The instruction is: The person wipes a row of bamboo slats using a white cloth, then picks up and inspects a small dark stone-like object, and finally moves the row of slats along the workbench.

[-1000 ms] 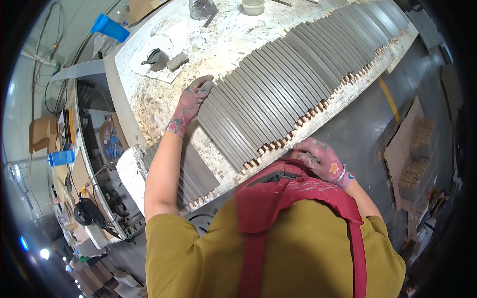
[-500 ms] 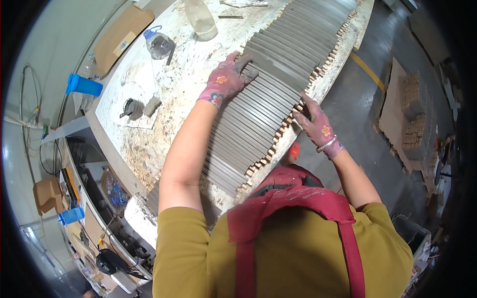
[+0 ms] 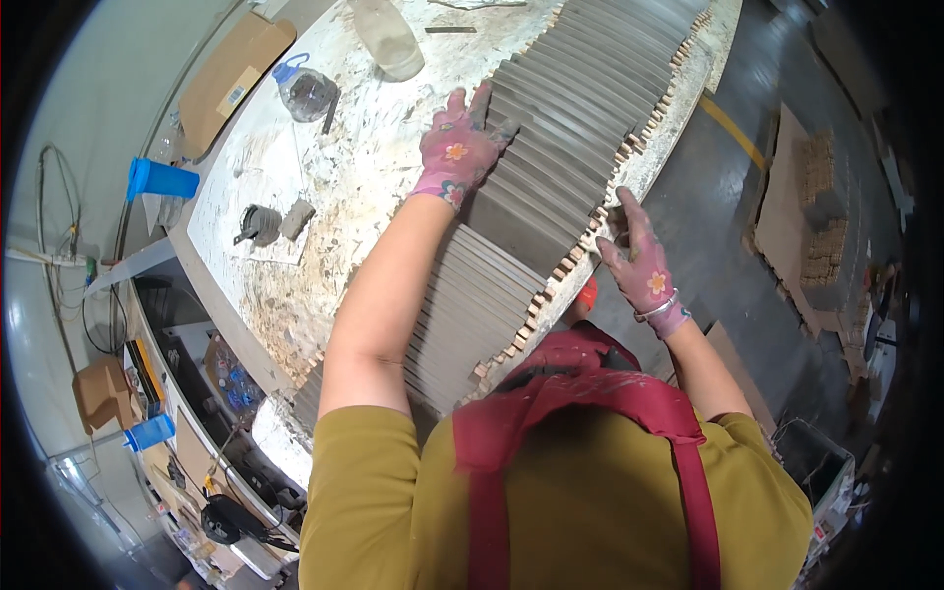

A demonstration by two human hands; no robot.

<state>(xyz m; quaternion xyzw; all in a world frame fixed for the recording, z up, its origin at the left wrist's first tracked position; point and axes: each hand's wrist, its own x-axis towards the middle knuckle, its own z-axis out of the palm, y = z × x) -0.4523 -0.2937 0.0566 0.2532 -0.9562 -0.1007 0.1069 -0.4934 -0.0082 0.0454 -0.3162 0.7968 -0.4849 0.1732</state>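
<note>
"Grey strips point(image 3: 570, 138) lie side by side in a long row on our desk point(image 3: 364, 147), between and beyond our gloves. How do we meet them?"

"Our left hand point(image 3: 459, 152) spreads its fingers at the row's left edge; our right hand point(image 3: 643, 258), thumb and fingers apart, is by the opposite edge. Whether that one touches, we cannot tell."

"What else do we see?"

"Left of our left hand, a dark container point(image 3: 260, 225) beside a grey block point(image 3: 297, 218); ahead of it, a cloudy bottle point(image 3: 388, 44)."
</note>
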